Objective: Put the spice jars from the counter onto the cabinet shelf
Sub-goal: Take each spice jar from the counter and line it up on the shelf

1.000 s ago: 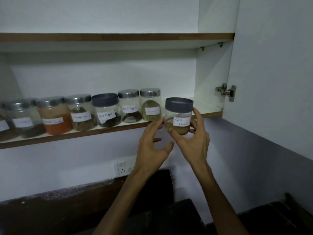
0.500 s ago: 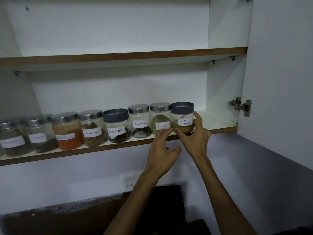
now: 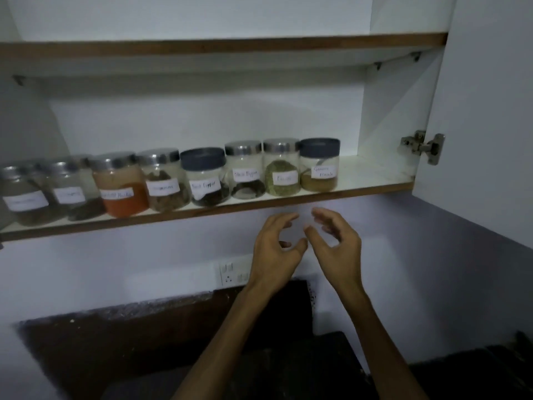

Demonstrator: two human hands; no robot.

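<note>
We see the lower cabinet shelf point(image 3: 372, 188) carrying a single row of labelled spice jars, and we read them from the left. The two jars at the far left point(image 3: 24, 194) point(image 3: 69, 192) have metal lids and are too blurred for us to read their labels. Next stands the jar of orange powder point(image 3: 122, 186), then a metal-lidded jar of brown pieces point(image 3: 163, 183), then a dark-lidded jar point(image 3: 205, 177) marked black pepper. After it come a metal-lidded jar point(image 3: 245, 171) with a second black pepper label, a jar of green seeds point(image 3: 282, 168), and last the dark-lidded garam masala jar point(image 3: 319, 166), upright and just beside the green one. The shelf to its right is bare up to the cabinet wall. Below the shelf edge and in front of the wall, our left hand point(image 3: 275, 249) hangs free, its fingers point(image 3: 284, 219) curled loosely and apart, gripping nothing. Just beside it our right hand point(image 3: 336, 243) is the same, fingers point(image 3: 323, 215) spread and slightly bent, thumb near the left thumb, holding nothing. Both hands are clear of the jars. A wall socket point(image 3: 230, 274) shows behind the left wrist. At the far right the open cabinet door point(image 3: 487, 111) hangs on its hinge point(image 3: 424, 145).
</note>
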